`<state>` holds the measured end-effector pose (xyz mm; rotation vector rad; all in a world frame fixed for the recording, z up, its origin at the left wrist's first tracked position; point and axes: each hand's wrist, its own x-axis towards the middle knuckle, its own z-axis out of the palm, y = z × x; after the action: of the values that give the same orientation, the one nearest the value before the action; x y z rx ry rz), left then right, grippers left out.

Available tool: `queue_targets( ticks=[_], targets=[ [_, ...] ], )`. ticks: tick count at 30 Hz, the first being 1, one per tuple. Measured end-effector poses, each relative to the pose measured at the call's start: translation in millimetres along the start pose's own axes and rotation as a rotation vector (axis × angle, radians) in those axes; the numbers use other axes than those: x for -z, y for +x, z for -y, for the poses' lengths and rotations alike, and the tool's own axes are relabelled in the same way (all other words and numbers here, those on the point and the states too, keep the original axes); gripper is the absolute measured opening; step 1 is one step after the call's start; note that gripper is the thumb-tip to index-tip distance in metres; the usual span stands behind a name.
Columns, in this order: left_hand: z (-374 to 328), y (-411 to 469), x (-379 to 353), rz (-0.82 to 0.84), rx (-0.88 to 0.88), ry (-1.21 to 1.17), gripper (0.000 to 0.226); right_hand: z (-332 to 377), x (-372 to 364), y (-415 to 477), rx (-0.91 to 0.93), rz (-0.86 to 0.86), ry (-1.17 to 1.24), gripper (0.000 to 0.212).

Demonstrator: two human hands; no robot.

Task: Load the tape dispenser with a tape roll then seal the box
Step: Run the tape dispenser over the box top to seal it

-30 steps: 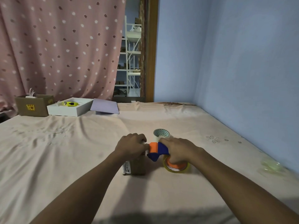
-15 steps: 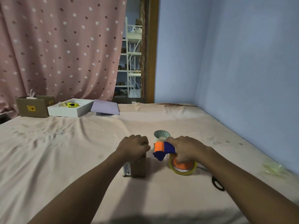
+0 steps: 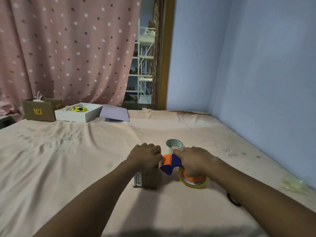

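A small brown cardboard box (image 3: 147,179) with a white label stands on the bed in front of me. My left hand (image 3: 145,155) rests closed on its top. My right hand (image 3: 193,161) grips a blue and orange tape dispenser (image 3: 170,163), whose front end touches the box's upper right edge. A roll of clear yellowish tape (image 3: 194,183) sits in the dispenser below my right hand. A second tape roll (image 3: 174,144) with a patterned core stands just behind both hands.
A peach bedsheet (image 3: 77,159) covers the surface. At the back left stand an open cardboard box (image 3: 41,111), a white tray (image 3: 77,114) holding a yellow cutter (image 3: 79,109), and a lilac sheet (image 3: 114,113). Black scissors handles (image 3: 233,200) show under my right forearm. A blue wall runs along the right.
The dispenser in my right hand has shifted slightly right and down along the box's right edge, then back toward the box. My left hand stays on the box top.
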<state>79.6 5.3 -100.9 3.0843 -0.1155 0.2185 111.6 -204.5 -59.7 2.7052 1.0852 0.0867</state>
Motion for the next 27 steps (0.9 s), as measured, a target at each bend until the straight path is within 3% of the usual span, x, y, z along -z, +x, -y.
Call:
queue_targets(
  ticks=[5, 9, 11, 15, 19, 22, 25, 27],
  targets=[
    [-3.6, -0.3, 4.9, -0.018, 0.082, -0.136, 0.042, 7.0, 33.1, 11.6, 0.056, 0.062, -0.259, 0.044],
    [-9.3, -1.4, 8.5, 0.036, -0.084, 0.127, 0.063, 23.0, 63.5, 29.9, 0.059, 0.162, -0.479, 0.038],
    [-4.9, 0.0, 7.9, 0.062, -0.050, 0.105, 0.065, 35.6, 71.5, 34.0, 0.046, 0.227, -0.572, 0.040],
    [-5.3, 3.0, 6.3, 0.067, -0.027, 0.044, 0.052, 38.8, 68.9, 40.9, 0.007, 0.262, -0.633, 0.041],
    [-8.7, 4.0, 3.1, 0.054, 0.054, -0.089, 0.031, 32.5, 35.6, 26.0, 0.089, 0.343, -0.880, 0.031],
    [-6.6, 3.1, 4.8, 0.014, 0.077, -0.090, 0.035, 13.3, 47.8, 12.4, 0.078, 0.189, -0.751, 0.023],
    [-4.1, 2.2, 3.5, 0.032, 0.019, -0.024, 0.063, -7.4, 78.2, 10.8, -0.002, 0.144, -0.706, 0.021],
    [-4.8, 2.1, 2.6, 0.031, 0.037, -0.062, 0.065, -16.5, 93.6, 12.3, -0.033, 0.134, -0.676, 0.026]
  ],
)
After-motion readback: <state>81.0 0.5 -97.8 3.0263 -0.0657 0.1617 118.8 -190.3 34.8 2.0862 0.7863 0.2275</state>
